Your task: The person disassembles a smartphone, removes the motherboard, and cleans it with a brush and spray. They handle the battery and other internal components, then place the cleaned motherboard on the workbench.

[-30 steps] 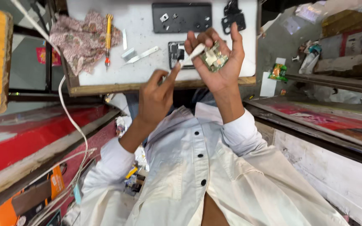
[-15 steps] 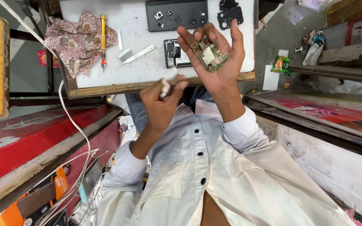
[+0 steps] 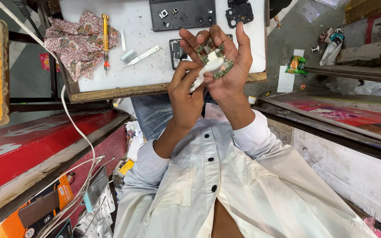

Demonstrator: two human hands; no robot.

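The right hand (image 3: 225,66) is lying open, with a small green circuit board (image 3: 214,59) resting on its palm above the worktop (image 3: 155,75). The left hand (image 3: 186,94) fingers are pinching a white brush (image 3: 206,70), rubbing the board. Cleaning looks underway; gentle, steady strokes are needed.

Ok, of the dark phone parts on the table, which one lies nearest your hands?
The small dark part lying just left of the right hand, partly hidden by its fingers. The large dark panel and the black frame piece lie farther up the table.
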